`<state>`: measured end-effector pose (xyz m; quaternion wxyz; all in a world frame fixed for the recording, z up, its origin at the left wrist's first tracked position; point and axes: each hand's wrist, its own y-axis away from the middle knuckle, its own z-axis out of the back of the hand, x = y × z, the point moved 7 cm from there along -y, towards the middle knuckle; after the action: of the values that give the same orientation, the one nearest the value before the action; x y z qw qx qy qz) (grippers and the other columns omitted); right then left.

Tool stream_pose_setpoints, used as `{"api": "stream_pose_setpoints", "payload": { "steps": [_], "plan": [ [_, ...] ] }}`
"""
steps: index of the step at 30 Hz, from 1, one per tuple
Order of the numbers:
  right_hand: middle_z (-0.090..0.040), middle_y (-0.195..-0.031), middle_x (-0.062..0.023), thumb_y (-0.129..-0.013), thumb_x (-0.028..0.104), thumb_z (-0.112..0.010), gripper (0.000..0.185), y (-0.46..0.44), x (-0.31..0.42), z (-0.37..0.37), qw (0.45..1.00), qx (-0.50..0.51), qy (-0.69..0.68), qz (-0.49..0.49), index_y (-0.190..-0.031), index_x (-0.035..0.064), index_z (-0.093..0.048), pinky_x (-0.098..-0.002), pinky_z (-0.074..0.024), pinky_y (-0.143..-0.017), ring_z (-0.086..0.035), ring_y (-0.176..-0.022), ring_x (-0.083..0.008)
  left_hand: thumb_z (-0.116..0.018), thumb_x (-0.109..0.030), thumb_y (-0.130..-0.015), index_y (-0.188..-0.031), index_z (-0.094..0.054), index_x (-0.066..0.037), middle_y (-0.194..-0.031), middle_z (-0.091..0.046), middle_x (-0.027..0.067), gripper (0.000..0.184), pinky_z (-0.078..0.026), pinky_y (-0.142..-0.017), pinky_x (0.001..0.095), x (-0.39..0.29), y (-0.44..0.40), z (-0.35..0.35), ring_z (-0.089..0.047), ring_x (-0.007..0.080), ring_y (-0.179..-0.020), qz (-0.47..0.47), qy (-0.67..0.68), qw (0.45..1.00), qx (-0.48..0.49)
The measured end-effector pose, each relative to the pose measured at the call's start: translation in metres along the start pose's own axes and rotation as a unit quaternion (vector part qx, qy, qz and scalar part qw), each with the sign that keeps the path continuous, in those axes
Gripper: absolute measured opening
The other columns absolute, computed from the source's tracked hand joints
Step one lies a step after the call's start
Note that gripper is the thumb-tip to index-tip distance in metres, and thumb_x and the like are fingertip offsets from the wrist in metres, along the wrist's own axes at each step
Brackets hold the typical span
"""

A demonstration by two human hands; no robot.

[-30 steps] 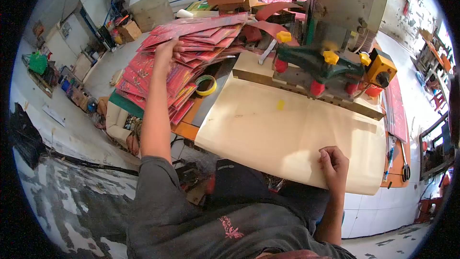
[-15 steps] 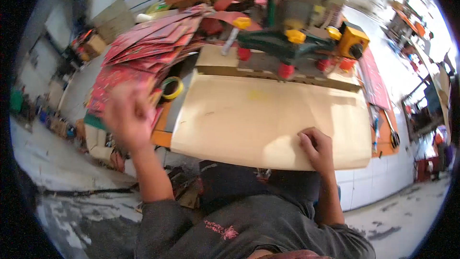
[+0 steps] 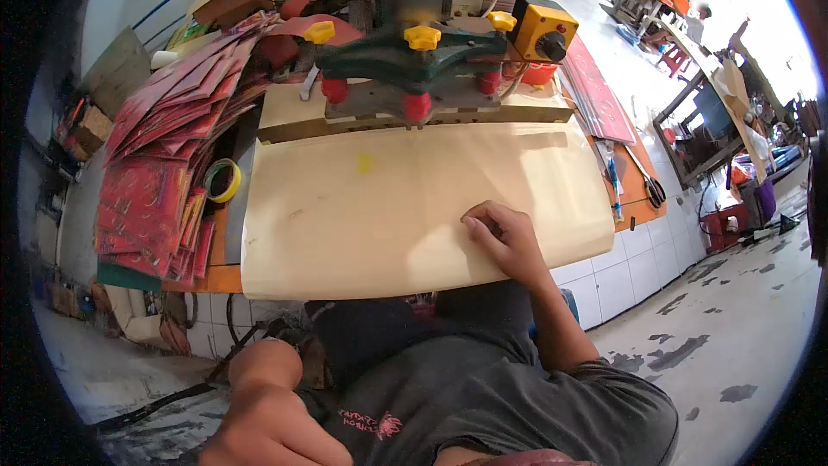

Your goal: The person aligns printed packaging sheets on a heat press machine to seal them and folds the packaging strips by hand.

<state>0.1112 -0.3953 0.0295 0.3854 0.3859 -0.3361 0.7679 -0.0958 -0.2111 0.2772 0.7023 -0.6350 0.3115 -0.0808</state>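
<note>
My right hand [image 3: 507, 240] rests on the front right part of a large cream sheet [image 3: 362, 216], its fingers curled in and nothing visible in them. My left hand [image 3: 272, 427] is raised close to my chest, beside the dark T-shirt [image 3: 483, 388]. The bottom of the view cuts it off, and its fingers are hidden. Behind the sheet stands a press machine with a green bracket [image 3: 431, 69], yellow knobs [image 3: 423, 38] and red feet [image 3: 416, 107]. The sheet's back edge lies against the bar under the press.
Red printed sheets [image 3: 147, 207] are piled on the left, next to a roll of yellow tape [image 3: 222, 181]. A yellow control box [image 3: 542, 28] sits on the right of the press. Scissors [image 3: 653, 185] and a blue pen [image 3: 615, 185] lie on the orange tabletop [image 3: 642, 207].
My left hand has moved from near the red pile down toward my chest. The view has shifted to the right. My right hand stays on the cream sheet.
</note>
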Motion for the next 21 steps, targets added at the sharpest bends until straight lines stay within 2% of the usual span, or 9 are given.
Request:
{"api": "stream_pose_setpoints", "payload": {
  "steps": [4, 6, 7, 16, 17, 18, 19, 20, 21],
  "plan": [
    [-0.069, -0.082, -0.0126, -0.099, 0.015, -0.067, 0.015, -0.001, 0.004, 0.001, 1.000, 0.003, 0.013, 0.007, -0.102, 0.0005, -0.069, -0.0329, -0.0522, -0.068, -0.065, -0.069, -0.0204, -0.062, -0.029, -0.102, -0.113, -0.052, -0.018, -0.054, -0.059, 0.0044, 0.018, -0.032, -0.043, 0.0269, 0.011, -0.001, -0.007, -0.047, 0.0157, -0.040, 0.062, 0.044, 0.997, 0.006],
    [-0.069, -0.083, -0.0079, -0.098, 0.014, -0.066, 0.016, -0.001, 0.002, 0.001, 1.000, 0.007, 0.004, -0.001, -0.102, -0.0016, -0.070, -0.0278, -0.0497, -0.068, -0.061, -0.071, -0.0129, -0.061, -0.027, -0.103, -0.105, -0.054, -0.016, -0.054, -0.059, 0.0047, 0.013, -0.031, -0.043, 0.0266, 0.016, 0.000, -0.009, -0.047, 0.0150, -0.041, 0.095, 0.060, 0.994, 0.005],
    [-0.069, -0.083, -0.0079, -0.098, 0.014, -0.066, 0.016, -0.001, 0.002, 0.001, 1.000, 0.007, 0.005, -0.003, -0.102, -0.0016, -0.070, -0.0278, -0.0497, -0.068, -0.061, -0.071, -0.0129, -0.060, -0.026, -0.103, -0.101, -0.055, -0.016, -0.054, -0.059, 0.0048, 0.012, -0.031, -0.043, 0.0264, 0.017, 0.000, -0.010, -0.047, 0.0146, -0.041, 0.110, 0.066, 0.992, 0.005],
    [-0.070, -0.084, -0.0075, -0.100, 0.013, -0.066, 0.015, 0.000, -0.005, 0.000, 1.000, 0.004, 0.002, -0.008, -0.103, -0.0008, -0.071, -0.0274, -0.0504, -0.068, -0.062, -0.072, -0.0120, -0.056, -0.019, -0.104, -0.064, -0.063, -0.011, -0.055, -0.057, 0.0062, 0.041, -0.028, -0.042, 0.0247, 0.025, 0.012, -0.019, -0.048, 0.0112, -0.044, 0.280, 0.034, 0.959, 0.003],
    [-0.070, -0.083, -0.0071, -0.100, 0.013, -0.067, 0.015, 0.000, -0.004, 0.000, 1.000, 0.000, 0.002, -0.002, -0.103, -0.0007, -0.071, -0.0272, -0.0502, -0.067, -0.061, -0.071, -0.0117, -0.053, -0.016, -0.105, -0.076, -0.071, -0.010, -0.056, -0.057, 0.0064, 0.034, -0.028, -0.041, 0.0252, 0.024, 0.009, -0.020, -0.048, 0.0117, -0.045, 0.129, 0.106, 0.986, -0.004],
    [-0.070, -0.082, -0.0066, -0.100, 0.013, -0.067, 0.015, 0.001, -0.003, 0.000, 1.000, -0.003, 0.003, 0.004, -0.103, -0.0005, -0.071, -0.0270, -0.0499, -0.067, -0.061, -0.070, -0.0113, -0.053, -0.016, -0.105, -0.076, -0.071, -0.010, -0.056, -0.057, 0.0064, 0.034, -0.028, -0.041, 0.0252, 0.036, 0.010, -0.024, -0.048, 0.0117, -0.045, 0.130, 0.106, 0.986, -0.004],
    [-0.070, -0.082, -0.0066, -0.100, 0.013, -0.067, 0.015, 0.001, -0.003, 0.000, 1.000, -0.002, 0.001, 0.003, -0.103, -0.0005, -0.071, -0.0270, -0.0499, -0.067, -0.061, -0.070, -0.0113, -0.052, -0.016, -0.105, -0.094, -0.072, -0.012, -0.060, -0.058, 0.0066, 0.023, -0.028, -0.041, 0.0256, 0.035, 0.008, -0.024, -0.048, 0.0118, -0.045, 0.042, 0.114, 0.992, -0.022],
    [-0.070, -0.082, -0.0064, -0.099, 0.014, -0.067, 0.015, 0.002, -0.003, 0.000, 1.000, -0.002, 0.005, -0.003, -0.103, -0.0004, -0.071, -0.0271, -0.0499, -0.066, -0.061, -0.070, -0.0113, -0.052, -0.016, -0.104, -0.111, -0.073, -0.014, -0.063, -0.059, 0.0068, 0.023, -0.028, -0.041, 0.0260, 0.029, 0.010, -0.022, -0.047, 0.0119, -0.045, -0.047, 0.121, 0.991, -0.039],
    [-0.070, -0.081, -0.0063, -0.099, 0.014, -0.067, 0.015, 0.001, -0.002, 0.000, 1.000, -0.002, 0.009, -0.009, -0.103, -0.0003, -0.071, -0.0272, -0.0498, -0.066, -0.061, -0.070, -0.0112, -0.052, -0.016, -0.104, -0.111, -0.073, -0.014, -0.063, -0.059, 0.0068, 0.023, -0.028, -0.041, 0.0260, 0.032, 0.016, -0.024, -0.047, 0.0119, -0.045, -0.047, 0.120, 0.991, -0.037]
  ]
}}
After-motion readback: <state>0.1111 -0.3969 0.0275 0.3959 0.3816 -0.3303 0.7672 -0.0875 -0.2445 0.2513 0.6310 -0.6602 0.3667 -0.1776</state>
